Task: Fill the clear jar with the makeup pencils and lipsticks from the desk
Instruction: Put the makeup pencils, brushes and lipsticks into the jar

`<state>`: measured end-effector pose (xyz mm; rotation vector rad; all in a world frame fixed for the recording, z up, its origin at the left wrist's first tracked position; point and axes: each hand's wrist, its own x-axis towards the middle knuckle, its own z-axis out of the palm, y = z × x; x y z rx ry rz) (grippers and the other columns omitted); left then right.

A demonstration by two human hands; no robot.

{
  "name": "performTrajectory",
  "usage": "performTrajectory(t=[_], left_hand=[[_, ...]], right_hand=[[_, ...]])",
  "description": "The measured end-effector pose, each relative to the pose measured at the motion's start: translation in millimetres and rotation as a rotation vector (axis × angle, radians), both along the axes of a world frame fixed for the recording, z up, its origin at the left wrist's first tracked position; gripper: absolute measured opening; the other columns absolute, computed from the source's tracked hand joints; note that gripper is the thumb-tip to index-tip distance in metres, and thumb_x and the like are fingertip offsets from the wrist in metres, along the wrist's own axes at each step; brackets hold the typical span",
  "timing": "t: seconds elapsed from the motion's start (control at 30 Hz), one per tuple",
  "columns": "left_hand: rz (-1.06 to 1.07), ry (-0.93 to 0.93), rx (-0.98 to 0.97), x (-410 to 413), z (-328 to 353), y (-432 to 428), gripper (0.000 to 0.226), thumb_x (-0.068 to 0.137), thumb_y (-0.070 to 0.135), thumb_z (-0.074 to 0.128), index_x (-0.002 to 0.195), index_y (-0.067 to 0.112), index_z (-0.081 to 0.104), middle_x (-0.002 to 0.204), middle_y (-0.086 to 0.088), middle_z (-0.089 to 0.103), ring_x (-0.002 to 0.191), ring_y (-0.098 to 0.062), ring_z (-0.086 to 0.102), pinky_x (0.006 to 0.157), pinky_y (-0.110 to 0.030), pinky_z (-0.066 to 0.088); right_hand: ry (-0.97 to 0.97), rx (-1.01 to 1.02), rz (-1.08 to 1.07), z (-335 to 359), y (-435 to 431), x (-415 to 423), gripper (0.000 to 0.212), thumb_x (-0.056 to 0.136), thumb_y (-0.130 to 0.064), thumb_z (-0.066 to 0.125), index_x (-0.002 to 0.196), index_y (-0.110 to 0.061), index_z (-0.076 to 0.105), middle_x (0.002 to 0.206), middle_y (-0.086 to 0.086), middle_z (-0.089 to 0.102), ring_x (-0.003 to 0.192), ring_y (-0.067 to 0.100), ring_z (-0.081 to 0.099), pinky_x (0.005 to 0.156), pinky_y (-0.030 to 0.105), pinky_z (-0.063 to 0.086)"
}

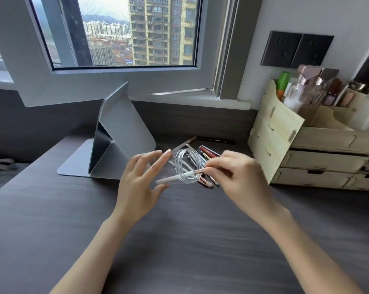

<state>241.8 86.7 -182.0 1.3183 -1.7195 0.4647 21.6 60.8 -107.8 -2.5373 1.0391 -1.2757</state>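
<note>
My left hand (141, 179) holds the clear jar (186, 166) tilted on its side above the dark desk (179, 240), its mouth turned toward my right hand. My right hand (240, 172) pinches a white makeup pencil (175, 177) with a rose-gold band, and the pencil's white end reaches in through the jar's mouth. Behind the jar, a pile of makeup pencils and lipsticks (208, 153) lies on the desk, partly hidden by the jar and my right hand. A black pencil (215, 140) lies apart, farther back.
A grey folding stand (120, 134) sits at the left of the pile. A pale wooden drawer organizer (285, 145) with bottles on top fills the right side. A window and a dark back panel (200, 122) close off the far edge.
</note>
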Motion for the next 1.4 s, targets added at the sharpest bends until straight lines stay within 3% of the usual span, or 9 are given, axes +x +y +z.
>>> performTrajectory(t=[0.17, 0.27, 0.33, 0.47, 0.57, 0.8, 0.93, 1.1, 1.4], left_hand=[[0.014, 0.003, -0.006, 5, 0, -1, 0.085, 0.062, 0.019, 0.085, 0.135, 0.021, 0.042, 0.122, -0.006, 0.057, 0.107, -0.022, 0.048, 0.093, -0.026, 0.039], [0.036, 0.061, -0.014, 2, 2, 0, 0.082, 0.062, 0.024, 0.080, 0.135, 0.016, 0.043, 0.122, -0.001, 0.053, 0.106, -0.019, 0.048, 0.099, -0.015, 0.029], [0.056, 0.138, -0.023, 2, 3, 0, 0.083, 0.062, 0.027, 0.078, 0.136, 0.015, 0.042, 0.120, 0.002, 0.051, 0.102, -0.018, 0.050, 0.099, -0.014, 0.028], [0.090, 0.260, -0.018, 4, 4, 0, 0.092, 0.062, 0.032, 0.078, 0.141, 0.024, 0.032, 0.118, -0.004, 0.055, 0.099, -0.025, 0.054, 0.092, -0.037, 0.045], [0.097, 0.264, -0.033, 3, 4, 1, 0.091, 0.063, 0.033, 0.077, 0.141, 0.024, 0.031, 0.118, -0.006, 0.056, 0.101, -0.024, 0.053, 0.090, -0.040, 0.046], [0.104, 0.143, -0.041, 1, 4, 0, 0.082, 0.065, 0.029, 0.077, 0.136, 0.014, 0.041, 0.118, -0.006, 0.056, 0.102, -0.021, 0.050, 0.100, -0.014, 0.028], [0.100, 0.085, -0.060, 1, 5, 0, 0.077, 0.066, 0.027, 0.077, 0.133, 0.010, 0.044, 0.117, -0.012, 0.059, 0.104, -0.021, 0.049, 0.101, -0.012, 0.024], [0.099, 0.094, -0.066, 1, 5, 0, 0.079, 0.065, 0.026, 0.077, 0.134, 0.014, 0.042, 0.117, -0.012, 0.059, 0.104, -0.021, 0.048, 0.101, -0.011, 0.024], [0.015, 0.000, -0.080, -5, -2, 1, 0.076, 0.071, 0.031, 0.074, 0.137, 0.020, 0.038, 0.121, -0.007, 0.055, 0.107, -0.021, 0.049, 0.096, -0.023, 0.037]], right_hand=[[0.148, -0.103, 0.074, -17, -8, 22, 0.027, 0.087, -0.030, 0.050, 0.091, -0.018, 0.074, 0.065, -0.007, 0.053, 0.063, 0.017, 0.054, 0.056, 0.027, 0.043], [-0.171, 0.124, 0.090, -18, -14, 10, 0.022, 0.092, -0.022, 0.052, 0.098, -0.017, 0.072, 0.069, -0.017, 0.054, 0.062, 0.001, 0.051, 0.059, 0.011, 0.035], [-0.230, 0.176, -0.073, -27, -27, 3, 0.015, 0.089, -0.019, 0.057, 0.087, -0.017, 0.072, 0.072, -0.009, 0.063, 0.065, 0.003, 0.057, 0.059, 0.017, 0.040], [0.255, 0.145, -0.264, -68, -47, 11, 0.010, 0.073, -0.026, 0.074, 0.074, -0.016, 0.074, 0.074, 0.005, 0.068, 0.075, 0.028, 0.062, 0.064, 0.031, 0.045], [0.432, 0.063, -0.317, -87, -56, 25, 0.023, 0.054, -0.030, 0.086, 0.061, -0.014, 0.071, 0.062, 0.005, 0.065, 0.061, 0.029, 0.062, 0.053, 0.031, 0.048], [0.585, -0.057, -0.432, -92, -58, 39, 0.033, 0.041, -0.024, 0.090, 0.052, -0.015, 0.061, 0.054, 0.003, 0.061, 0.053, 0.022, 0.059, 0.045, 0.022, 0.043], [0.094, 0.208, -0.393, -70, -53, 21, 0.006, 0.083, -0.009, 0.063, 0.083, -0.005, 0.060, 0.077, 0.014, 0.068, 0.074, 0.030, 0.062, 0.063, 0.034, 0.046], [-0.621, 0.294, -0.153, -5, -14, -29, 0.017, 0.085, -0.007, 0.062, 0.073, -0.019, 0.065, 0.060, -0.002, 0.066, 0.055, 0.005, 0.058, 0.055, 0.017, 0.046], [-0.093, -0.032, -0.047, 0, 16, 11, 0.007, 0.075, -0.024, 0.068, 0.072, -0.018, 0.071, 0.063, -0.012, 0.064, 0.063, 0.008, 0.050, 0.060, 0.024, 0.041]])
